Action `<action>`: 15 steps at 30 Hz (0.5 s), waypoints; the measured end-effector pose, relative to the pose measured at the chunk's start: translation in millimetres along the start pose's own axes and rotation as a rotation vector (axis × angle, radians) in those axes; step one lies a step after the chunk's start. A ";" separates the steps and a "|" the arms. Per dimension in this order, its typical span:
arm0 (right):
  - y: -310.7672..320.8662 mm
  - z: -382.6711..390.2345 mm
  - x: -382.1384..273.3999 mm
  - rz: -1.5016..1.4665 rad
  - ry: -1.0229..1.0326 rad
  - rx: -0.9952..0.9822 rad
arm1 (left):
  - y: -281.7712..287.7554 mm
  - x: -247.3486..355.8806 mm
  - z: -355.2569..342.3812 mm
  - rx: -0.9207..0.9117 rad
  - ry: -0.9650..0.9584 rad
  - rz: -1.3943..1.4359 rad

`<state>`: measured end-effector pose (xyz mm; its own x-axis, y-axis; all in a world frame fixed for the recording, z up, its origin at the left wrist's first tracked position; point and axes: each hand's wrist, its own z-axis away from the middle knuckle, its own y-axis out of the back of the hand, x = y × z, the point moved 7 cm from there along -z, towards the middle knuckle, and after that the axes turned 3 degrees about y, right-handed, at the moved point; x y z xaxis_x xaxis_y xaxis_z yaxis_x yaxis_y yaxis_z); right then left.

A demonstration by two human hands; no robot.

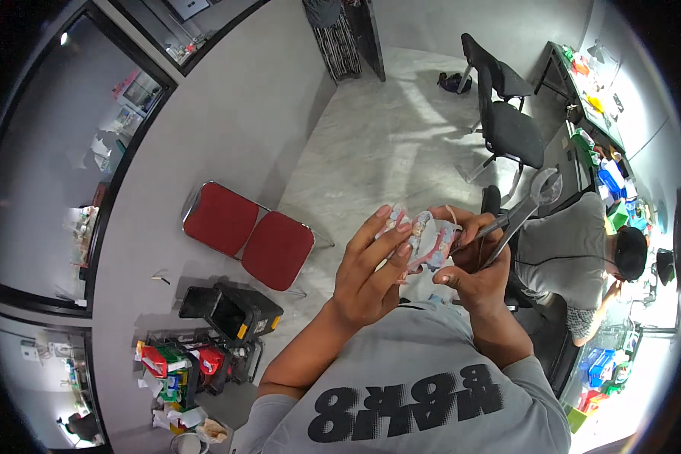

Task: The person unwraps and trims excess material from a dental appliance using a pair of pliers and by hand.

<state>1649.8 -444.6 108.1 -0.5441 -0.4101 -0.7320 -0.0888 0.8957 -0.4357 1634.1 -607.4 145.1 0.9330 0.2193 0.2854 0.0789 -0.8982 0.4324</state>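
In front of my chest, both hands meet at a dental model [440,246] with pink gums and pale teeth, curved like an arch. My left hand [371,272] is closed on its left side, fingers laid over the top. My right hand [477,276] is curled round a long grey metal tool [516,221] with two arms and a rounded end, which slants up to the right. Its thumb and fingers are next to the model's right side. The palm of the right hand and the tool's lower end are partly hidden.
A red-padded chair [250,234] stands left, above a black bin [238,314] and a rack of packages [181,371]. A person in grey [560,246] sits close on my right at a cluttered bench [620,363]. Black chairs [511,132] stand ahead.
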 end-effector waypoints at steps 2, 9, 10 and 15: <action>-5.5 0.6 -2.6 -0.008 -0.021 0.015 | 3.2 2.5 0.7 0.005 -0.007 -0.009; -11.4 0.0 -5.7 0.086 0.029 -0.030 | 9.4 3.8 1.2 0.046 -0.037 -0.046; -14.0 -0.8 -7.0 0.085 0.039 -0.043 | 11.0 4.7 1.9 0.054 -0.049 -0.055; -15.2 -0.9 -7.6 0.056 0.022 -0.039 | 11.5 6.1 3.7 0.042 -0.040 -0.069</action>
<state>1654.5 -455.0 120.7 -0.5673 -0.3560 -0.7425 -0.0902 0.9231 -0.3737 1641.9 -617.8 148.7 0.9381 0.2664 0.2212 0.1573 -0.8970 0.4132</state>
